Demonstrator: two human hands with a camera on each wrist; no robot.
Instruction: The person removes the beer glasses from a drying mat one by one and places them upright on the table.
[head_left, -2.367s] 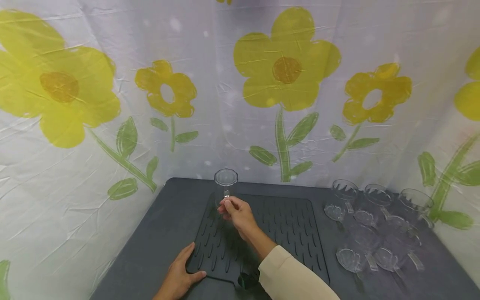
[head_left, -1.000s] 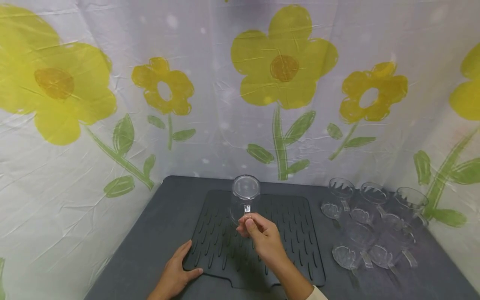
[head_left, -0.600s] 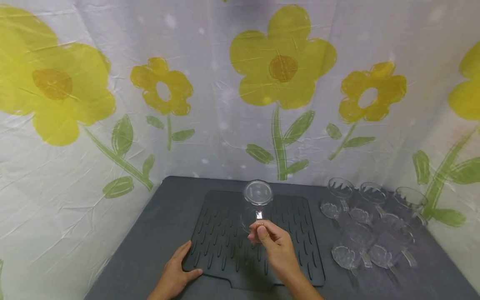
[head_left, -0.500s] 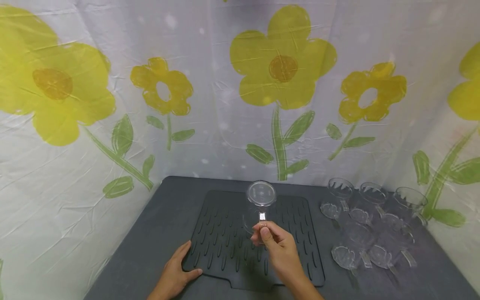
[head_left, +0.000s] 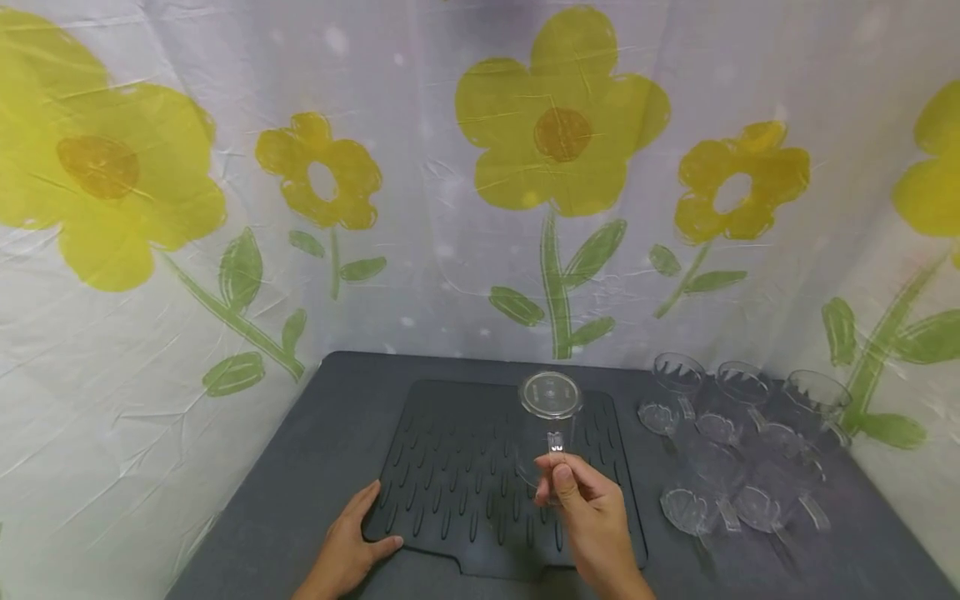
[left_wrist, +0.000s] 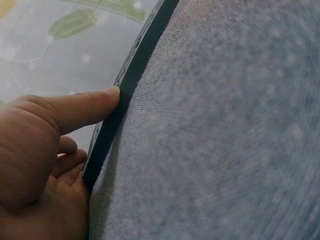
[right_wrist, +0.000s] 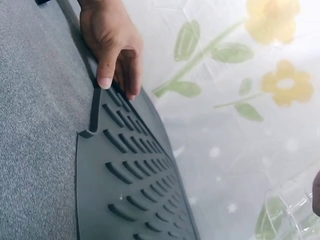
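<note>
My right hand [head_left: 592,512] pinches the handle of a clear mug [head_left: 551,396] between thumb and fingers. The mug is upside down, its round base facing up, over the right part of a dark ridged drying mat [head_left: 450,467]. In the right wrist view, part of the clear mug [right_wrist: 292,217] shows at the lower right edge. My left hand [head_left: 348,542] rests at the mat's near left corner, fingers along the left side and thumb on the front edge. The left wrist view shows the thumb [left_wrist: 87,107] against the mat's edge [left_wrist: 132,75].
Several clear mugs [head_left: 686,508] with handles stand upright in rows on the grey table [head_left: 300,467], right of the mat. A white curtain [head_left: 420,275] printed with yellow flowers hangs behind and at both sides.
My right hand has carried the mug from the mat's far left part rightward and closer to me; its base now shows more fully. My left hand stays at the mat's corner.
</note>
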